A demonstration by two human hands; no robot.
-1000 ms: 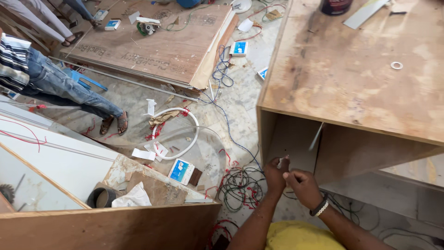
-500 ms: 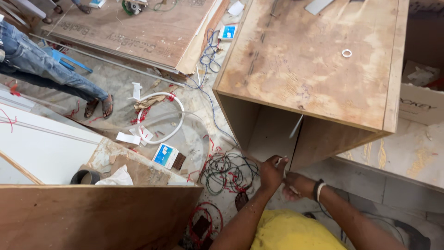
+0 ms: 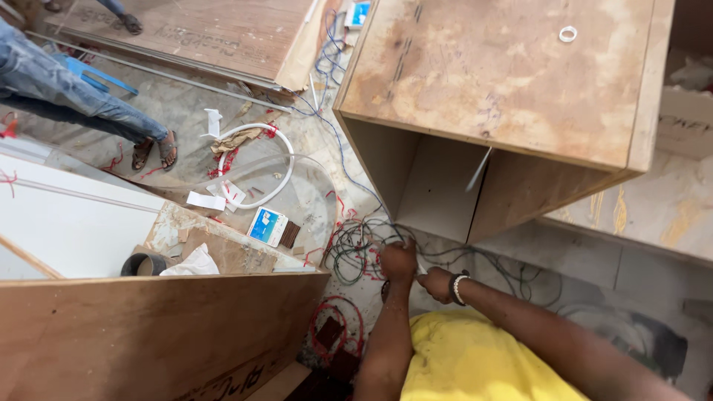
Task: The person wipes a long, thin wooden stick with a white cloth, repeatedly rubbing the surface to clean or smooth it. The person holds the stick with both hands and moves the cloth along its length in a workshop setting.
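Reaching down to the floor, both hands meet at a tangle of thin wires (image 3: 356, 249) just in front of the open plywood cabinet (image 3: 512, 82). Left hand (image 3: 399, 261) is curled into a loose fist w/ fingers closed over strands at the tangle's right edge; exactly which wire it grips can't be told. Right hand (image 3: 437, 284), w/ a beaded bracelet (image 3: 457, 288) at the wrist, is also closed, knuckles nearly touching the left, seemingly pinching a thin wire between the 2 hands. Wires are dark green, black and red, spread on the dusty concrete floor (image 3: 186, 119) and trailing right under the cabinet's open side. Yellow shirt (image 3: 475, 364) fills the bottom centre. A plywood panel (image 3: 148, 334) stands lower left. Near the tangle's left: a small blue-and-white box (image 3: 266, 225), and a white hose loop (image 3: 256, 167) farther up. Another person's jeans-clad legs (image 3: 67, 93) w/ sandals are at upper left. A white ring (image 3: 568, 33) lies on the cabinet top.
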